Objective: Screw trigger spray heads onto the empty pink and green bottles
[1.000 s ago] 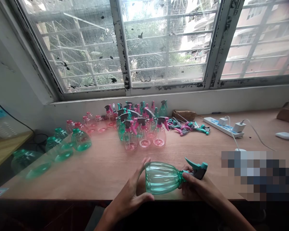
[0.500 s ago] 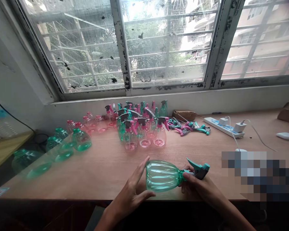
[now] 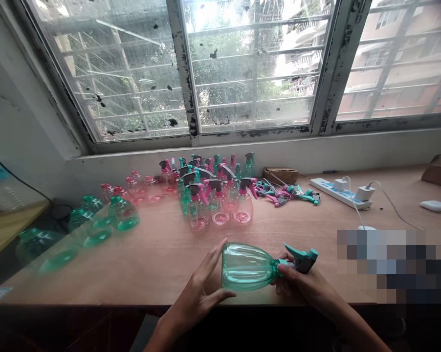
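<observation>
A translucent green spray bottle (image 3: 247, 268) lies level in the air above the front edge of the table, its base to the left. Its teal and grey trigger head (image 3: 304, 259) points right. My right hand (image 3: 297, 276) is closed around the neck and the collar of the head. At the base, my left hand (image 3: 202, 286) has fingers and thumb spread apart. Its fingertips and thumb reach the upper and lower rim of the base, with a gap before the palm; whether they touch, I cannot tell.
Pink and green spray bottles (image 3: 220, 200) with heads stand by the window wall. Headless green bottles (image 3: 123, 215) and pink bottles (image 3: 154, 190) are at left. Loose trigger heads (image 3: 290, 193) lie in a pile beside a power strip (image 3: 340, 193). A blurred patch covers the right front.
The highlights on the green bottle have shifted, so it seems to have turned slightly about its length. Both hands stay in nearly the same place.
</observation>
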Demonstrator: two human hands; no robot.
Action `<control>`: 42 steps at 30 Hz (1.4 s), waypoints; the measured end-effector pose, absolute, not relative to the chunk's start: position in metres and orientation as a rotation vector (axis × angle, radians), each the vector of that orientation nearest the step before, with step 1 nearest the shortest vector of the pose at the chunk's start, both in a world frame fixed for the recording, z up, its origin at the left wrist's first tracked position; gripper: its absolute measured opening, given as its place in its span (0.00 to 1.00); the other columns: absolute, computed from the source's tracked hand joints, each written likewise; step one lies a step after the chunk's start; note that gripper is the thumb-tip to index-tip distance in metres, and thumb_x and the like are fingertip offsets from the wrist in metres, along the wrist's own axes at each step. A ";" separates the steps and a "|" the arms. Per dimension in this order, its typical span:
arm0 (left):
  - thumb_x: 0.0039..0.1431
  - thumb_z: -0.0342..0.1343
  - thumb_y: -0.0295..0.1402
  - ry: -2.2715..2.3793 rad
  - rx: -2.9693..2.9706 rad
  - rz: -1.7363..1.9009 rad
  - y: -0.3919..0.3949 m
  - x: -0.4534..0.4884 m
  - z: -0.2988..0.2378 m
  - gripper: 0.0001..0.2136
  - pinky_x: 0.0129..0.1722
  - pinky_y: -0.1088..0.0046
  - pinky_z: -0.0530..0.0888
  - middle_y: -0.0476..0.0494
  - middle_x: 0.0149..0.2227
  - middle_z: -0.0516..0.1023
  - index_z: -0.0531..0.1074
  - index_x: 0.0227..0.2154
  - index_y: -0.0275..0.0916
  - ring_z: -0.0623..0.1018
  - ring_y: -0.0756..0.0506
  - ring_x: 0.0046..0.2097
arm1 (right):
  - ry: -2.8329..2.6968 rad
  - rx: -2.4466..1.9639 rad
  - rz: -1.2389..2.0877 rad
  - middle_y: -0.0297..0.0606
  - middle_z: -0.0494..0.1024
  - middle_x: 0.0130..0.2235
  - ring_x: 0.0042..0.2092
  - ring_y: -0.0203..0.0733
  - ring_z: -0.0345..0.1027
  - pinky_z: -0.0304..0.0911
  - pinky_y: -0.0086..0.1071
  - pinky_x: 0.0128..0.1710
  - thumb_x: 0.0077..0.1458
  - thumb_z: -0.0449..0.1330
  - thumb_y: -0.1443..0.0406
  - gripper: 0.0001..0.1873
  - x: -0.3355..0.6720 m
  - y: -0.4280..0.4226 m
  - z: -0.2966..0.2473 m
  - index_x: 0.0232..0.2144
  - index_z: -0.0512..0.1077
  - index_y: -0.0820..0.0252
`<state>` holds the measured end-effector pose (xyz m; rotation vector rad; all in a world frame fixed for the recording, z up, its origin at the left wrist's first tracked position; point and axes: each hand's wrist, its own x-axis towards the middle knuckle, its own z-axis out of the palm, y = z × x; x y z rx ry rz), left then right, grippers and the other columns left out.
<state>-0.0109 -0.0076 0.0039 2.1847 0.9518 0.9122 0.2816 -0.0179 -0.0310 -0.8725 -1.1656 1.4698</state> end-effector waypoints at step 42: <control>0.68 0.56 0.40 1.000 2.138 0.948 -0.003 -0.014 -0.001 0.24 0.69 0.46 0.58 0.39 0.73 0.53 0.58 0.64 0.49 0.55 0.34 0.72 | -1.232 -0.937 1.424 0.35 0.82 0.26 0.24 0.37 0.69 0.62 0.29 0.26 0.55 0.70 0.52 0.18 0.282 -0.015 -0.031 0.38 0.77 0.60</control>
